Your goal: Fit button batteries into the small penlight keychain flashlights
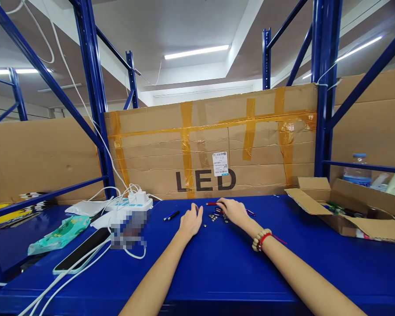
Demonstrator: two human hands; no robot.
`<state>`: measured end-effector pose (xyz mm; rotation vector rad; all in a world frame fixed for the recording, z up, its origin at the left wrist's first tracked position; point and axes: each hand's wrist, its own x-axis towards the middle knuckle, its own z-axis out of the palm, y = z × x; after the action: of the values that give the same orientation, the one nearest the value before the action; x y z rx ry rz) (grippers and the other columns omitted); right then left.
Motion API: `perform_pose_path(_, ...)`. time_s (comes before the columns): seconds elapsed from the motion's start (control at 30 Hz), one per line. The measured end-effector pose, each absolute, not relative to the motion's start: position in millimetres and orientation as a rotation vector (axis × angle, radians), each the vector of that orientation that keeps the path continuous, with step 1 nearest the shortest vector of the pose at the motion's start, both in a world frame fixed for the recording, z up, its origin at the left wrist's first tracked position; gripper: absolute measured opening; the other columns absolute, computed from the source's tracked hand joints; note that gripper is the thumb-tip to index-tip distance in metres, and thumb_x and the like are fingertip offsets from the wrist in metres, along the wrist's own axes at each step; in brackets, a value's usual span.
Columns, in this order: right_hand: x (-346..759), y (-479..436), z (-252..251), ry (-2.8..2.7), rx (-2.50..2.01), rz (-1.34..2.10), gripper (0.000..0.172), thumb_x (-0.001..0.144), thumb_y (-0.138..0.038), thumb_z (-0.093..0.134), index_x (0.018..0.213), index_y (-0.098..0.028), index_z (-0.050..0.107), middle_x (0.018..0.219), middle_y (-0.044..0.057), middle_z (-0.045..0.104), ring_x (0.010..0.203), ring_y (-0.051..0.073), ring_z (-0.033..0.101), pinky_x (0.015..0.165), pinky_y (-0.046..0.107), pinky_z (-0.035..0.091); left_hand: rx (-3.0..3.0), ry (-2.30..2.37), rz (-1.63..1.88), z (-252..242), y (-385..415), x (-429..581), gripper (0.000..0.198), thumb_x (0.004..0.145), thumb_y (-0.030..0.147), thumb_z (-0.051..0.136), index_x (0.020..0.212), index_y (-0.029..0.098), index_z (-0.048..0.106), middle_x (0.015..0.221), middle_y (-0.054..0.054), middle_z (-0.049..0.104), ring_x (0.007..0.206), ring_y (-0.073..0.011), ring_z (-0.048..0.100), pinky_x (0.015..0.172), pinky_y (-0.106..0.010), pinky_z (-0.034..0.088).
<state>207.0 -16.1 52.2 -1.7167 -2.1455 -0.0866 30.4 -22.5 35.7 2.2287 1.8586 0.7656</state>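
Observation:
My left hand (190,220) rests over the blue tabletop with its fingers loosely bent and a gap between thumb and fingers; nothing shows in it. Beside it on the left lie a blue pen and a black pen (174,216). My right hand (233,210), with a beaded bracelet and red cord at the wrist, is closed on a slim red pen (211,203) whose end sticks out to the left. Several more pens (251,213) lie partly hidden beneath this hand. Small metallic pieces (213,217) are scattered between the hands, too small to name.
An opened cardboard box (340,224) with dark items inside stands at right. On the left are a phone (82,252), a green packet (59,235), a white power strip (136,199) and loose white cables. Blue rack posts and a cardboard wall (210,145) bound the back.

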Motion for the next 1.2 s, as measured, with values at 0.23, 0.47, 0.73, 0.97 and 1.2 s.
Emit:
perform_pose_path(0.23, 240, -4, 46, -1.890, -2.097, -0.051, 0.028, 0.091, -0.032, 0.053, 0.114, -0.016, 0.055, 0.114, 0.008, 0.058, 0.095, 0.019, 0.059, 0.080, 0.039, 0.051, 2.264, 1.935, 0.713, 35, -20, 32, 0.027, 0.091, 0.029, 0.054, 0.113, 0.015, 0.056, 0.112, -0.008, 0.060, 0.094, -0.0208, 0.061, 0.080, -0.041, 0.051)
perform_pose_path(0.47, 242, 0, 42, -1.855, -2.179, -0.079, 0.028, 0.091, -0.031, 0.054, 0.114, -0.016, 0.055, 0.114, 0.008, 0.058, 0.095, 0.019, 0.059, 0.080, 0.040, 0.051, 2.312, 1.979, 0.664, 33, -17, 34, 0.025, 0.091, 0.029, 0.054, 0.111, 0.015, 0.057, 0.111, -0.008, 0.060, 0.094, -0.0205, 0.061, 0.080, -0.041, 0.052)
perform_pose_path(0.73, 239, -7, 41, -1.880, -2.079, -0.243, 0.026, 0.091, -0.030, 0.052, 0.113, -0.017, 0.056, 0.116, 0.008, 0.057, 0.097, 0.019, 0.058, 0.082, 0.039, 0.050, 2.299, 2.196, 0.685, 35, -19, 30, 0.026, 0.091, 0.028, 0.054, 0.113, 0.015, 0.056, 0.115, -0.008, 0.059, 0.098, -0.0217, 0.060, 0.082, -0.042, 0.051)
perform_pose_path(0.97, 223, -5, 38, -2.041, -1.740, -0.264, 0.024, 0.092, -0.030, 0.052, 0.112, -0.018, 0.057, 0.116, 0.008, 0.057, 0.097, 0.019, 0.058, 0.083, 0.040, 0.050, 2.201, 2.502, 0.649, 36, -19, 18, 0.031, 0.089, 0.027, 0.056, 0.118, 0.016, 0.053, 0.123, -0.010, 0.054, 0.106, -0.0248, 0.056, 0.087, -0.046, 0.048)
perform_pose_path(1.2, 208, -14, 38, -2.229, -1.395, -0.148, 0.023, 0.091, -0.031, 0.052, 0.108, -0.016, 0.058, 0.110, 0.007, 0.059, 0.093, 0.018, 0.059, 0.081, 0.039, 0.050, 2.155, 2.628, 0.523, 36, -16, 9, 0.030, 0.089, 0.027, 0.056, 0.117, 0.015, 0.054, 0.121, -0.009, 0.055, 0.104, -0.0243, 0.057, 0.086, -0.045, 0.049)
